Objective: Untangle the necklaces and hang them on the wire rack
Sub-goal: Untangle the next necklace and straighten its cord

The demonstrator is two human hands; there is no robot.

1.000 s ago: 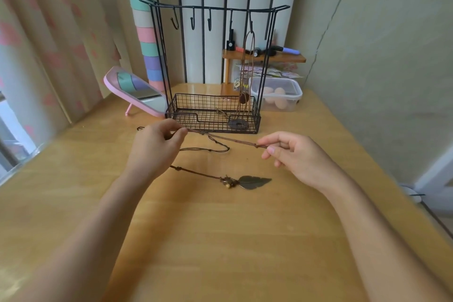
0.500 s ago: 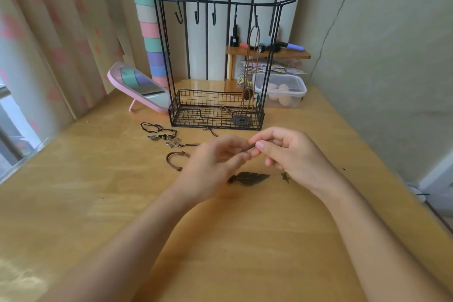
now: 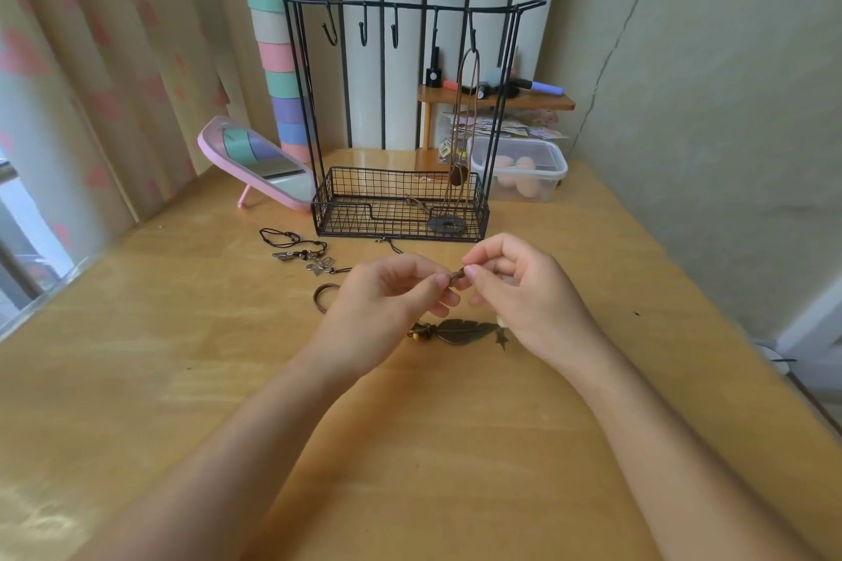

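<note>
Necklace cord [image 3: 457,276], short visible end pinched between fingertips of left hand [image 3: 387,298] and right hand [image 3: 524,294], just before wire rack [image 3: 364,214]; feather pendant [image 3: 467,329] flat on table [image 3: 455,446] beneath, long axis left-right, tip rightward.

On the wooden desk [image 3: 136,378], a pink-framed mirror [image 3: 259,159] leans at ten o'clock. A lidded clear plastic box [image 3: 546,178] of pinkish sponges [image 3: 517,164] sits at one o'clock, before a small wooden shelf [image 3: 537,103] carrying cosmetics [image 3: 542,86].
</note>
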